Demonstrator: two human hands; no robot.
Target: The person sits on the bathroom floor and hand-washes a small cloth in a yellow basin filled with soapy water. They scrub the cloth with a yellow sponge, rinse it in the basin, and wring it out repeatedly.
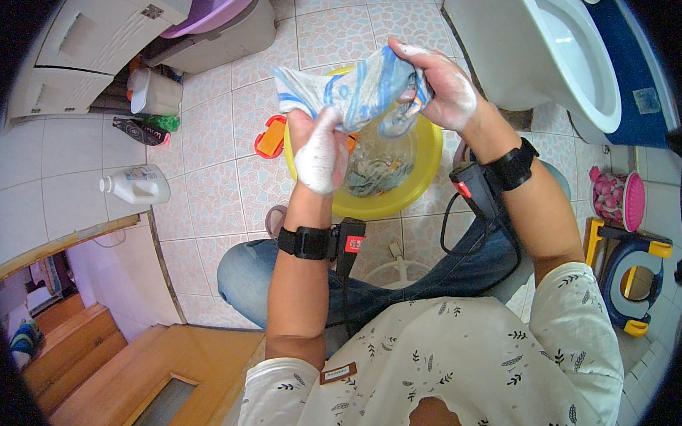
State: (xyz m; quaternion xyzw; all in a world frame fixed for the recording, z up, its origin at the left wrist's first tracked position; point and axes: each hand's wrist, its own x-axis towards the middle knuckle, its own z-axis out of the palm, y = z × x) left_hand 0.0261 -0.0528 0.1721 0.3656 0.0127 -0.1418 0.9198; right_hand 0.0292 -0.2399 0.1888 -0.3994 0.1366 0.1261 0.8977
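Observation:
A wet white cloth with blue patterns (353, 92) is stretched between my two hands above a yellow plastic basin (428, 175). My left hand (321, 151), coated with suds, grips the cloth's left part. White foam also covers parts of my right hand (447, 88), which holds the bunched right end. A fold of the cloth hangs down over the basin. Inside the basin, water (392, 151) surrounds more wet fabric (379, 174). An orange bar, seemingly soap (272, 138), rests in a red dish (265, 154) on the floor, left of the basin.
On the left are a white jug with a handle (140, 184), a pale bin (150, 93) and a cabinet (82, 41). A toilet (516, 45) stands at the right, above a pink floral bucket (614, 198) and a child's toilet seat (635, 280). Tiles cover the floor (208, 179).

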